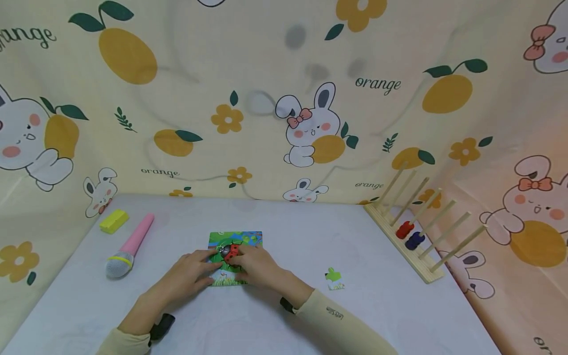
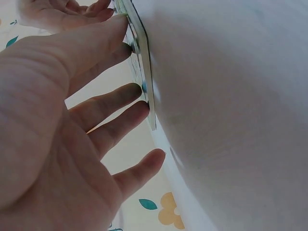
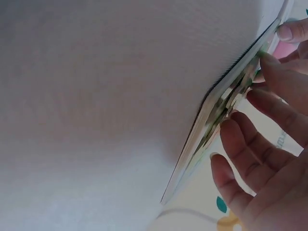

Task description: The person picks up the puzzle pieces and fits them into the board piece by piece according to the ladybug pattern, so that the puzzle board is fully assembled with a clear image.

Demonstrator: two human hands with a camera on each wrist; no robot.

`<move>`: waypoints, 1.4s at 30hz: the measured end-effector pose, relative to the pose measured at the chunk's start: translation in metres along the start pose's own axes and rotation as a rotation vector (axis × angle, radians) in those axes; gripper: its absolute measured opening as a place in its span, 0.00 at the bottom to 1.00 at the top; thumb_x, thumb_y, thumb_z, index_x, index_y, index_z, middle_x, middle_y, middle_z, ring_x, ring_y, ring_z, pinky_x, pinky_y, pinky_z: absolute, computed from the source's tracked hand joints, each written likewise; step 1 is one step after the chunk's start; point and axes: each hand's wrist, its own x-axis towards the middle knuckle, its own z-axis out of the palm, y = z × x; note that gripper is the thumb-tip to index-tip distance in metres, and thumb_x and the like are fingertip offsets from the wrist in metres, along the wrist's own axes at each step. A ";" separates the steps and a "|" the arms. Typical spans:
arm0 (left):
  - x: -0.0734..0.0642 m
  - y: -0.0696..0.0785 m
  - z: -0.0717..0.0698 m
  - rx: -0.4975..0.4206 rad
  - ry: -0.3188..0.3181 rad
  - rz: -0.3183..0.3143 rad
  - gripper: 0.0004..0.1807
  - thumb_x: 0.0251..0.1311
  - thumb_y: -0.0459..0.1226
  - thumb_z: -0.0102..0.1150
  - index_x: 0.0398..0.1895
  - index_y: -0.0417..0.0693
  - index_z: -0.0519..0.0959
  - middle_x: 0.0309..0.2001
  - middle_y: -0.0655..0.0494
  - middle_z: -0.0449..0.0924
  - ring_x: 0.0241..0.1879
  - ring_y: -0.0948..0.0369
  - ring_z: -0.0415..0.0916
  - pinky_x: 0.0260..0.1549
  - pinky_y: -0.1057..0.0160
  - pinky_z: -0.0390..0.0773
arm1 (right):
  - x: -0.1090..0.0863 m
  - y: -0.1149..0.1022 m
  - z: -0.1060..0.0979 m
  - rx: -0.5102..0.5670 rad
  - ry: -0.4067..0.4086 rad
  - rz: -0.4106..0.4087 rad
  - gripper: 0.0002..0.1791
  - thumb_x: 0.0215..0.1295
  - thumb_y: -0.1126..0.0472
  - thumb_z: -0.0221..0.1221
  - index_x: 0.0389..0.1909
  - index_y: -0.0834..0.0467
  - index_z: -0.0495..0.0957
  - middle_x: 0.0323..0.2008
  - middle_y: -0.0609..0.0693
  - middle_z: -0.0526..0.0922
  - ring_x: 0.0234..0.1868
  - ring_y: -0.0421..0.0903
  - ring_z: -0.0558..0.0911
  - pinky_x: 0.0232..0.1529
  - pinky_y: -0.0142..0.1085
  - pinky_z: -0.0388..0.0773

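Note:
A picture jigsaw puzzle (image 1: 246, 238) with a red ladybug (image 1: 228, 252) on a green ground lies flat at the middle of the table. From the left, my left hand (image 1: 190, 272) rests its fingertips on the puzzle's edge and face. My right hand (image 1: 262, 268) touches the ladybug with its fingers from the right, which hide part of the picture. In both wrist views the fingers are spread and lightly bent against the thin board (image 3: 204, 113). One loose green-and-white jigsaw piece (image 1: 335, 279) lies to the right of my right hand.
At the left lie a pink toy microphone (image 1: 135, 239) and a yellow block (image 1: 114, 221). A wooden rack with upright pegs (image 1: 404, 246) stands at the right edge, carrying red beads (image 1: 405, 230) and blue beads (image 1: 414, 240). A printed cloth (image 1: 262, 64) hangs behind the table.

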 end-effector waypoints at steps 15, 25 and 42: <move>-0.003 -0.001 0.002 -0.001 0.013 -0.001 0.21 0.58 0.40 0.70 0.55 0.45 0.84 0.64 0.39 0.73 0.62 0.43 0.72 0.50 0.36 0.75 | 0.001 -0.003 0.001 0.037 -0.017 0.019 0.20 0.56 0.51 0.73 0.50 0.50 0.85 0.43 0.44 0.80 0.44 0.38 0.78 0.46 0.30 0.75; -0.004 0.000 0.002 -0.010 -0.005 -0.036 0.21 0.59 0.41 0.70 0.56 0.46 0.84 0.65 0.40 0.72 0.64 0.43 0.70 0.52 0.36 0.73 | 0.003 -0.003 -0.001 0.068 -0.045 0.005 0.20 0.56 0.53 0.73 0.51 0.49 0.86 0.43 0.44 0.80 0.44 0.37 0.76 0.45 0.27 0.74; -0.001 0.000 0.002 -0.004 -0.026 -0.053 0.22 0.60 0.41 0.69 0.57 0.47 0.83 0.65 0.39 0.72 0.64 0.42 0.69 0.54 0.35 0.72 | -0.024 0.009 -0.010 0.067 -0.056 -0.013 0.24 0.65 0.48 0.66 0.58 0.54 0.81 0.58 0.49 0.78 0.57 0.43 0.77 0.52 0.35 0.77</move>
